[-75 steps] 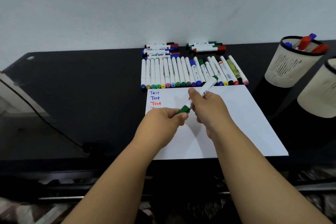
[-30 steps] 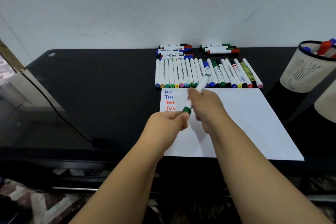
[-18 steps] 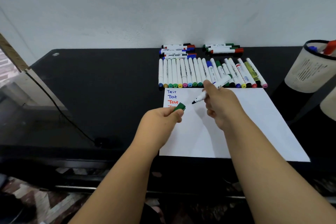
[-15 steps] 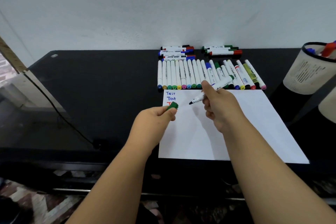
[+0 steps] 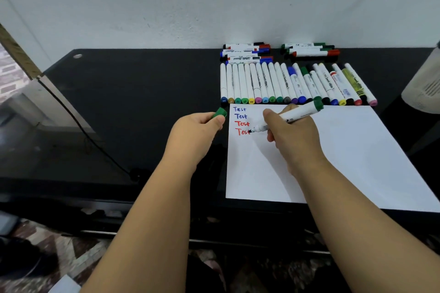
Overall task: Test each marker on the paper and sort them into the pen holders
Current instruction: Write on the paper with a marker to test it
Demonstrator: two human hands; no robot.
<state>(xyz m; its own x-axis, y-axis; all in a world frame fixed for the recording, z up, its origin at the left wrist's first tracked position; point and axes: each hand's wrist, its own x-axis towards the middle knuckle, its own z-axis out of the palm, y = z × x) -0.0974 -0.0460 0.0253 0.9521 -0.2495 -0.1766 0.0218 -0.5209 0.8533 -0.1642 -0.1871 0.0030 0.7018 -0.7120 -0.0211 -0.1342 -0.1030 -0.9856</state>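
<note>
A glossy black surface (image 5: 142, 93) stands against a pale wall. On it lies a white sheet of paper (image 5: 345, 162), its near edge at the surface's front. Just behind the paper runs a row of capped markers (image 5: 273, 83); two small marker piles (image 5: 246, 52) sit by the wall. A pale pen holder (image 5: 426, 88) stands at the right edge.

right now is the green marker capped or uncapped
Uncapped: the right hand holds the green marker, bare tip at the paper; the left hand pinches its green cap.

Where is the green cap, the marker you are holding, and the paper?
green cap (image 5: 219, 112), head view, on its side.
marker (image 5: 295, 115), head view, middle of its white barrel.
paper (image 5: 345, 150), head view, bare white part.
</note>
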